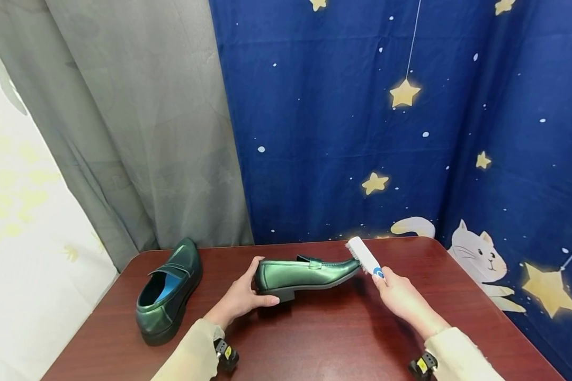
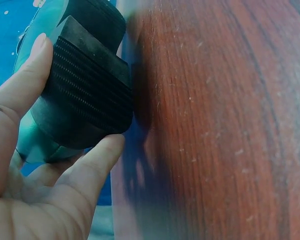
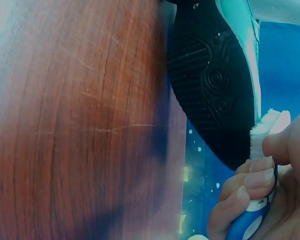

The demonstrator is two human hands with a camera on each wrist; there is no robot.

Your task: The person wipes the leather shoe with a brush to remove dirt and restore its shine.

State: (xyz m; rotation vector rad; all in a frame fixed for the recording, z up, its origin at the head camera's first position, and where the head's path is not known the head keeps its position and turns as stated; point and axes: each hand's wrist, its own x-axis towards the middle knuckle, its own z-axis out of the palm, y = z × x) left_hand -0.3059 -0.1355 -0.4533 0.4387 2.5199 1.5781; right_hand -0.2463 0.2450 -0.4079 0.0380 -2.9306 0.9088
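Note:
A shiny green loafer (image 1: 295, 274) with a black sole is held up over the table, its toe to the right. My left hand (image 1: 242, 296) grips it by the heel, thumb low at the heel block and fingers behind. In the left wrist view the ridged heel (image 2: 85, 90) faces the camera. My right hand (image 1: 400, 296) holds a white scrubbing brush (image 1: 364, 255) with a blue mark on its handle. The bristles (image 3: 262, 132) meet the toe of the shoe. The patterned black sole (image 3: 215, 80) shows in the right wrist view.
A second green loafer (image 1: 169, 291) with a blue insole stands at the left of the reddish-brown wooden table (image 1: 333, 338). Behind the table hang a grey curtain (image 1: 148, 106) and a blue starry curtain (image 1: 333, 106).

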